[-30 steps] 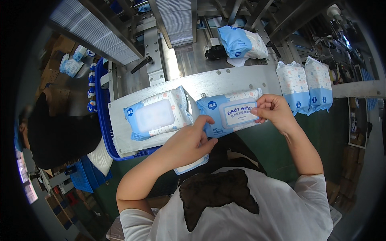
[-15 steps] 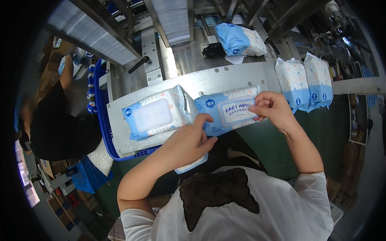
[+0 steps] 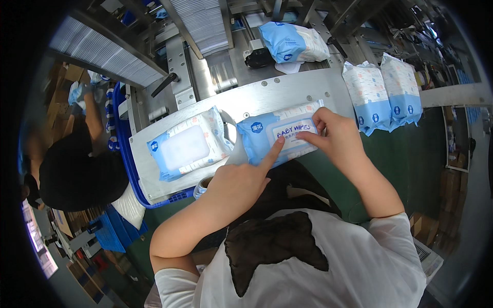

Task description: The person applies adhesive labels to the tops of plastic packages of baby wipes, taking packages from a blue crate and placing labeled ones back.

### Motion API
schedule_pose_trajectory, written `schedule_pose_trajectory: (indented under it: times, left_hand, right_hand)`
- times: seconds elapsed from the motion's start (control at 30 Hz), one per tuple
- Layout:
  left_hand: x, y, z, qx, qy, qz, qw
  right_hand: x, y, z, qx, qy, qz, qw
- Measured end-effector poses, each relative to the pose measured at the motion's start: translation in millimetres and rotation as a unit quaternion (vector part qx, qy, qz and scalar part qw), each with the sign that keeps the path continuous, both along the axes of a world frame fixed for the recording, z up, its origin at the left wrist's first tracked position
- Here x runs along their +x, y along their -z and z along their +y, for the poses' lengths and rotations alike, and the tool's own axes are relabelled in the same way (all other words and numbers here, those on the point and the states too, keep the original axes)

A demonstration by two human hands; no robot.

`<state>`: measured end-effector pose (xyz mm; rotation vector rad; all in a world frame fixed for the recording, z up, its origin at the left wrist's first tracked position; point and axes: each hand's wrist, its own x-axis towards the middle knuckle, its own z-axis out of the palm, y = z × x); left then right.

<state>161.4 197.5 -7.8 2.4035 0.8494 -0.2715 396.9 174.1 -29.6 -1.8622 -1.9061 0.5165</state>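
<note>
A blue-and-white pack of baby wipes (image 3: 255, 146) lies in front of me, with a white label (image 3: 292, 145) on its lid. My left hand (image 3: 240, 182) lays its stretched index finger on the label's left part. Its other fingers curl underneath, around what looks like a roll of labels (image 3: 202, 189) with a brown core, mostly hidden by the hand and wrist. My right hand (image 3: 336, 136) grips the pack's right end, thumb on the label and fingers over the far edge. Left of these lies another wipes pack (image 3: 182, 146) with a blank lid.
The packs rest on a metal machine table (image 3: 287, 87). One wipes pack (image 3: 292, 43) lies farther back; two more packs (image 3: 367, 95) stand at the right. A blue basket (image 3: 134, 174) borders the left edge. A person in black (image 3: 84, 172) is at far left.
My left index finger has moved onto the label, and my right thumb has shifted left along it. The roll now shows on the left side of my left wrist. The whole view has shifted slightly.
</note>
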Motion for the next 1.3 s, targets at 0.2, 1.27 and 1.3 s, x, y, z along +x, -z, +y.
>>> schedule_pose_trajectory:
  times: [0.2,1.27,1.3]
  left_hand:
    - [1.8,1.0,-5.4,-0.013,-0.016,0.021,1.0]
    - [-121.7,-23.8,-40.1,-0.327,-0.265,-0.473,0.774]
    - [-121.1,-25.8,-43.9,-0.306,-0.267,-0.469,0.784]
  right_hand:
    - [7.2,8.8,-1.5,0.16,-0.03,-0.148,0.975]
    - [-106.0,-71.9,34.1,0.217,-0.261,0.09,0.936]
    - [-114.6,-73.0,21.2,0.162,-0.303,0.13,0.93]
